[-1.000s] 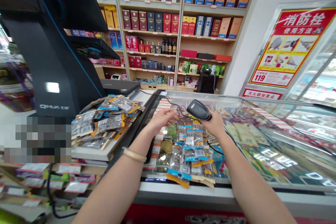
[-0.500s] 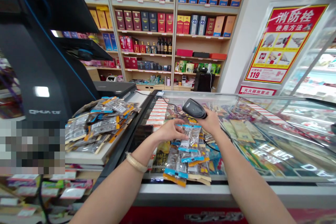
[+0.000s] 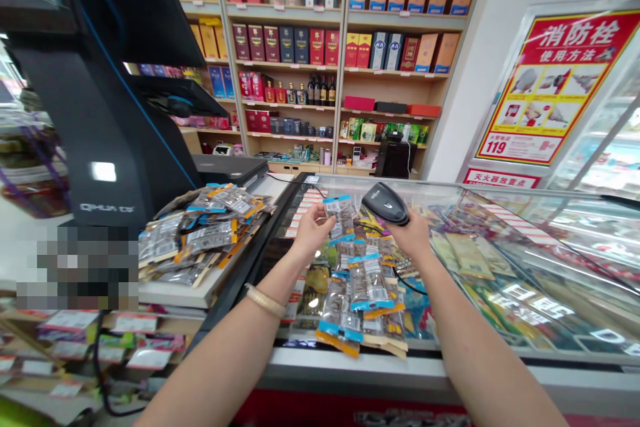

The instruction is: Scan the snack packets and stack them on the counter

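Note:
My left hand [image 3: 314, 230] holds a small clear snack packet [image 3: 341, 219] with blue ends, raised over the glass freezer top. Closed round the handle of a black barcode scanner [image 3: 385, 204] is my right hand [image 3: 411, 233], just right of that packet. Below both hands, several similar packets [image 3: 370, 285] with blue and orange ends lie overlapping on the glass. A larger heap of packets [image 3: 207, 233] sits to the left, beside the dark checkout machine.
The dark checkout machine [image 3: 115, 113] stands at the left. The glass freezer [image 3: 500, 340] stretches right, with a cable across its top. Shelves [image 3: 290, 67] of boxes and bottles stand behind; a red poster [image 3: 560, 83] hangs at right.
My left hand has lifted a packet up and away from the pile on the glass. The scanner in my right hand has turned slightly, and the view has shifted a little left.

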`<action>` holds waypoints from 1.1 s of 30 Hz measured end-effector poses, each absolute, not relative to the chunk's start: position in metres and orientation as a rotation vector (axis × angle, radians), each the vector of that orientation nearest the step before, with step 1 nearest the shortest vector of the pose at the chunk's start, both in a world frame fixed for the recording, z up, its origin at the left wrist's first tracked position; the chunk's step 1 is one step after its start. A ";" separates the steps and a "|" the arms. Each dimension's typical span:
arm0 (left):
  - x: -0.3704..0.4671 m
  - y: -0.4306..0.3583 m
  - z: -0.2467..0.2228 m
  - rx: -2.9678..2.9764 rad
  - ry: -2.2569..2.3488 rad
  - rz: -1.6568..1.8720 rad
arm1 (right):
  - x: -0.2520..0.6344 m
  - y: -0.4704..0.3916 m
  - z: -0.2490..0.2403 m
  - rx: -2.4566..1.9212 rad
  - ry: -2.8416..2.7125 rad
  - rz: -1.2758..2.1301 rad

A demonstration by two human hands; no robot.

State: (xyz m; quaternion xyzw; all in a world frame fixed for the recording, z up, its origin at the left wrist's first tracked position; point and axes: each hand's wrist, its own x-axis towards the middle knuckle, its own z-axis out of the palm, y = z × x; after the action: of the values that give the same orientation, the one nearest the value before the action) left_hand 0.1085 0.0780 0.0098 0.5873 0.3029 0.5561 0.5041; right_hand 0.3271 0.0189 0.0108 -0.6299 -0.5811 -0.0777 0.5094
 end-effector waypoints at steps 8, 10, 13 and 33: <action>0.106 0.087 0.007 1.662 0.991 1.551 | 0.311 0.017 0.012 -1.343 -1.770 -0.018; 0.106 0.086 0.008 1.696 1.010 1.558 | 0.308 0.017 0.013 -1.354 -1.801 0.012; 0.106 0.084 0.009 1.719 1.021 1.544 | 0.307 0.015 0.015 -1.371 -1.806 0.030; 0.094 0.093 0.027 0.620 0.592 1.788 | 0.309 0.013 0.013 -1.309 -1.765 -0.064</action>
State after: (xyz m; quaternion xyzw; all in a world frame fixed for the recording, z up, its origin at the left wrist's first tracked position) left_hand 0.0943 0.0930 0.0267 0.2618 0.2499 0.7546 0.5474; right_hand 0.3086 0.0133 0.0128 -0.5304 -0.7153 -0.0259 0.4543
